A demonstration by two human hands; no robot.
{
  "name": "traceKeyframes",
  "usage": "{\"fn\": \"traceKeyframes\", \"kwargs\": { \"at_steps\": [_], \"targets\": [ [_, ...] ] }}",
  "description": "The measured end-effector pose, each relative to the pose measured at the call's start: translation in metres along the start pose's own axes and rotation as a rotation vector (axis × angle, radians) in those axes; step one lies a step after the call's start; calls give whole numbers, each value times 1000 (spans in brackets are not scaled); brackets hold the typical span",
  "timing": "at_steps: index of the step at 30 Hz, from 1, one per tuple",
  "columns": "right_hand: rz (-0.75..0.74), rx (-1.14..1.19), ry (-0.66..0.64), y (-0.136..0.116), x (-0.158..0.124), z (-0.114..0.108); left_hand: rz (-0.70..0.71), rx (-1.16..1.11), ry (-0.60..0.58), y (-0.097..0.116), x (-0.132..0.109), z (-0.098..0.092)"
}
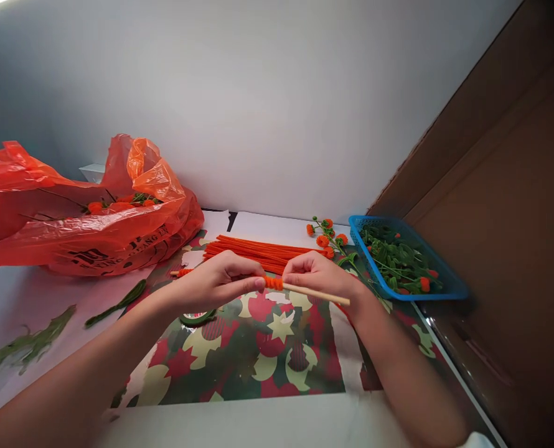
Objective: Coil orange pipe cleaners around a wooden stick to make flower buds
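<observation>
My left hand and my right hand meet over the table, both pinched on a thin wooden stick. An orange pipe cleaner is coiled round the stick between my fingertips. The stick's far end pokes out left of my left hand, and its near end runs under my right wrist. Behind my hands lies a bundle of straight orange pipe cleaners. A roll of green tape rests under my left wrist.
A patterned red-green sheet covers the table. An orange plastic bag with flowers sits at left. A blue basket of green stems and orange pompoms stands at right, with loose orange pompom flowers beside it. Green leaf strips lie at left.
</observation>
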State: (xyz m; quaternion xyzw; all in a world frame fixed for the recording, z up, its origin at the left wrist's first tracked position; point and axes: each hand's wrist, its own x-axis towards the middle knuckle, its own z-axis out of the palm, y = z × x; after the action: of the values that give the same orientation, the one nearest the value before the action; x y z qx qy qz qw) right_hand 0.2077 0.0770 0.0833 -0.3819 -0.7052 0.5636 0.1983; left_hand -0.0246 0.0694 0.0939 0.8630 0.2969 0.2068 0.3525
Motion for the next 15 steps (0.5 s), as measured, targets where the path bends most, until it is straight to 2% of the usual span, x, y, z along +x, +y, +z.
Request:
{"fn": "traceKeyframes", "kwargs": {
  "at_steps": [3,6,10,15],
  "targets": [
    [36,-128,44,-3,-4,0,-4,43,-115,1,-1,-2],
    [-50,-287,146,-7,-7,3,-28,185,-143,2,-3,-1],
    [-136,-486,297,-13,-9,14,-50,476,-46,1,-4,3],
    [-169,-601,465,-18,-11,23,-135,671,151,3,-3,6]
  ]
}}
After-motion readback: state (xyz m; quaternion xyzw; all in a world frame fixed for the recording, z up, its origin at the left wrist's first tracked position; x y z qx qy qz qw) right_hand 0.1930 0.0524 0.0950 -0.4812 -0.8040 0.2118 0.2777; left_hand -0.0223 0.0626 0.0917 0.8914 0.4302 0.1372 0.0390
